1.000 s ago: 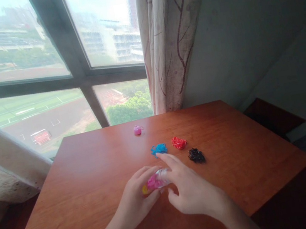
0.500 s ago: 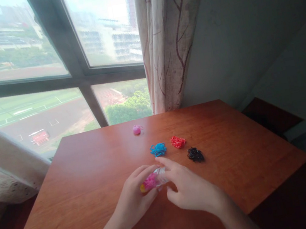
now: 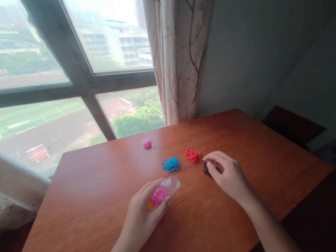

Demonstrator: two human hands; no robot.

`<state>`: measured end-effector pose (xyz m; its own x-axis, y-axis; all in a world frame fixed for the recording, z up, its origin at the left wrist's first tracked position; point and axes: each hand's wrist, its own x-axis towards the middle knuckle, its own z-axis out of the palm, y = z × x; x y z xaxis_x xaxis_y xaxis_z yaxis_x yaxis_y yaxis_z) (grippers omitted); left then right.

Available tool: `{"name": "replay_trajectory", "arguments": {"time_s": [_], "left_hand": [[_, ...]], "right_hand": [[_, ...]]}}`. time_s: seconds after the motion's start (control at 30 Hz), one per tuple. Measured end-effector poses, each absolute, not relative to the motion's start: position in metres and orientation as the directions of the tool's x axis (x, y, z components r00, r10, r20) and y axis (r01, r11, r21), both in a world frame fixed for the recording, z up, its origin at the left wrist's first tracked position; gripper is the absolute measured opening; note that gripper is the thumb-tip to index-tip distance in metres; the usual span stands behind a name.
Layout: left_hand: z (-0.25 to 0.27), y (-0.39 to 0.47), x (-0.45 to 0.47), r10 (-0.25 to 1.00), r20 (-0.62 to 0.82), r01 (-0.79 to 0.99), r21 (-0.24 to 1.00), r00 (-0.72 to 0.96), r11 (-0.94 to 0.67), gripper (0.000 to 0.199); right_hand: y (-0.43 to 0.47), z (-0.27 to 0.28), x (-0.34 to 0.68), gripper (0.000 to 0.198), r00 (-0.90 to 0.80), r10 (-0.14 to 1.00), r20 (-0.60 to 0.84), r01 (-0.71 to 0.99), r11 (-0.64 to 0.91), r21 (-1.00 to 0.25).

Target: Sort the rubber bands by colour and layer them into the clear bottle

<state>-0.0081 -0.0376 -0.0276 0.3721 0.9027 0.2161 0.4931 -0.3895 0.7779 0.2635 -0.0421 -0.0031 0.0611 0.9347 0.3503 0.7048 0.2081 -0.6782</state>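
My left hand point(image 3: 141, 210) is wrapped round a clear jar point(image 3: 173, 183), tilted with its mouth up and to the right. Inside the jar lie pink bits point(image 3: 159, 196), with yellow ones point(image 3: 151, 205) at its base. My right hand point(image 3: 229, 176) hovers at a small black pile of bands point(image 3: 206, 170), thumb and fingers apart over it and hiding much of it. Just beyond my fingers rests a red pile of bands point(image 3: 192, 155). A blue pile of bands point(image 3: 171, 164) sits behind the jar's mouth.
Farther back on the wooden table point(image 3: 101, 188) stands a small pink object point(image 3: 147, 143) with a thin strand. Past the table's far edge are a window point(image 3: 84, 88) and a patterned curtain point(image 3: 172, 56). A dark wall rises at the right.
My right hand has left the jar's mouth and moved right to the black pile. My left hand keeps hold of the jar, whose mouth now shows uncovered.
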Motion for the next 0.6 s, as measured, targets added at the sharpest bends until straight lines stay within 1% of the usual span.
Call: {"name": "replay_trajectory", "arguments": {"time_s": [0.03, 0.1, 0.17, 0.23, 0.3, 0.4, 0.53, 0.6], "left_hand": [[-0.028, -0.037, -0.008, 0.904, 0.217, 0.494, 0.778, 0.369, -0.389, 0.031], [-0.029, -0.037, -0.008, 0.907, 0.222, 0.491, 0.781, 0.356, -0.385, 0.032], [-0.030, -0.037, -0.008, 0.915, 0.224, 0.486, 0.791, 0.336, -0.372, 0.033], [-0.030, -0.036, -0.008, 0.926, 0.219, 0.480, 0.804, 0.309, -0.350, 0.036], [-0.031, -0.035, -0.008, 0.939, 0.209, 0.474, 0.821, 0.272, -0.319, 0.040], [-0.031, -0.034, -0.008, 0.954, 0.195, 0.459, 0.843, 0.226, -0.281, 0.042], [-0.032, -0.034, -0.008, 0.952, 0.188, 0.454, 0.846, 0.240, -0.281, 0.042], [-0.033, -0.034, -0.008, 0.949, 0.190, 0.456, 0.842, 0.252, -0.290, 0.042]], "right_hand": [[-0.038, -0.011, 0.271, 0.021, 0.116, 0.921, 0.372, 0.781, 0.147, -0.607], [-0.032, -0.027, 0.280, 0.028, 0.190, 0.909, 0.370, 0.912, -0.023, -0.410], [-0.029, -0.039, 0.280, 0.038, 0.216, 0.921, 0.325, 0.960, -0.140, -0.242], [-0.028, -0.045, 0.273, 0.043, 0.219, 0.936, 0.276, 0.974, -0.190, -0.127], [-0.028, -0.048, 0.264, 0.044, 0.213, 0.946, 0.245, 0.977, -0.207, -0.052], [-0.026, -0.048, 0.254, 0.042, 0.205, 0.954, 0.219, 0.977, -0.213, 0.017], [-0.025, -0.051, 0.249, 0.037, 0.190, 0.951, 0.246, 0.973, -0.216, 0.086], [-0.025, -0.055, 0.250, 0.032, 0.176, 0.952, 0.252, 0.975, -0.204, 0.090]]}}
